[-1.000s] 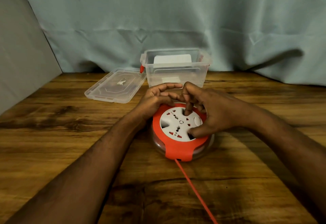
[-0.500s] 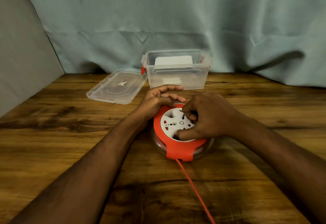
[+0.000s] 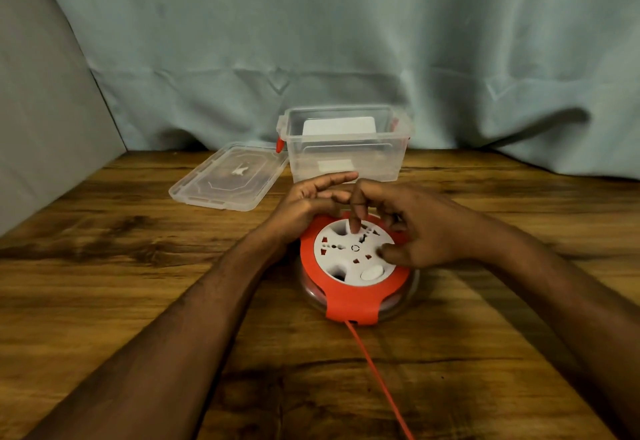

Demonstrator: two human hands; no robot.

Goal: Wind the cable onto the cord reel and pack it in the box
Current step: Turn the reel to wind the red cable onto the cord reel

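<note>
Item: round orange-and-white plastic cord reel (image 3: 355, 266), flat on the brown wood-grain desk (image 3: 138, 284), socket face up, central and just in front of us. We judge it lies flat so the white hub can be turned while the casing is braced.

Item: thin orange cable (image 3: 377, 377), leaving the reel's near slot and running toward the lower edge; winding not finished.

Left hand (image 3: 304, 204): rests against the reel's far-left rim, fingers (image 3: 332, 180) loosely extended, grasping nothing; seemingly steadying.

Right hand (image 3: 415, 228): over the white hub, one fingertip pressed into a recess near its far edge, thumb on the hub's right side, remaining fingers curled; we read this as a cranking hold.

Item: clear rectangular plastic box (image 3: 346, 145), open, behind the reel, awaiting it.

Item: clear flat lid (image 3: 228, 176), beside the box, left.
</note>
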